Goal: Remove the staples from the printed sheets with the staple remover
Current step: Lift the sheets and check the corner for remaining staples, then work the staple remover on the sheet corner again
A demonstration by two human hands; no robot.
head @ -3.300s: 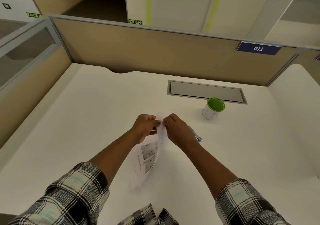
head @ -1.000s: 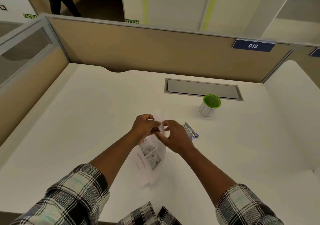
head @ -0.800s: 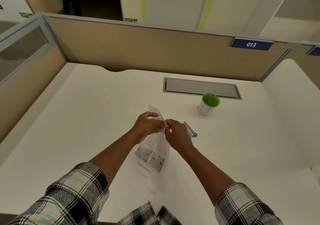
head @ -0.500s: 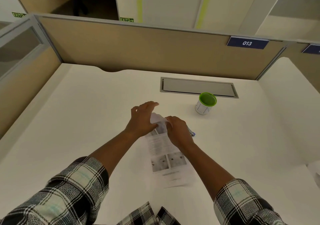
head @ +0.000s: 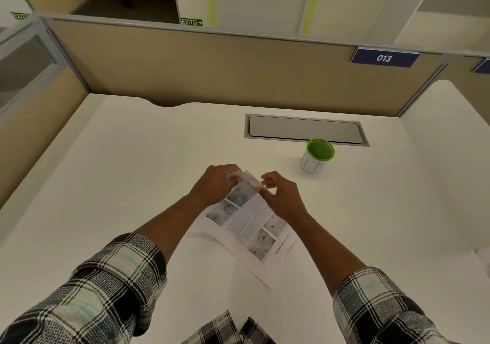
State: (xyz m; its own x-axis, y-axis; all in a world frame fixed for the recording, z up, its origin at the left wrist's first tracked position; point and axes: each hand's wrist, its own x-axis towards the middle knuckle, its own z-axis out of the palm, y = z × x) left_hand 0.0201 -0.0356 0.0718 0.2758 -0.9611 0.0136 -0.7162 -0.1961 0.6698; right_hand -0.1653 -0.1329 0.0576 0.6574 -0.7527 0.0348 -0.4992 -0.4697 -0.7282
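pinching the printed sheets (head: 249,219) at their far edge, both hands: left hand (head: 214,184), right hand (head: 281,198).

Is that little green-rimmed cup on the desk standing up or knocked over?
Upright. The cup stands on its base on the desk, its round green mouth facing up. What is inside cannot be told.

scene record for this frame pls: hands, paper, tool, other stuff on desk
left hand: grips the top left corner of the printed white paper sheets, curling it up
right hand: pinches the sheets' top right edge
sheets: lower part lies on the white desk, print side up
staple remover: not visible
other: green-rimmed white cup upright, right of the hands, near the grey cable hatch
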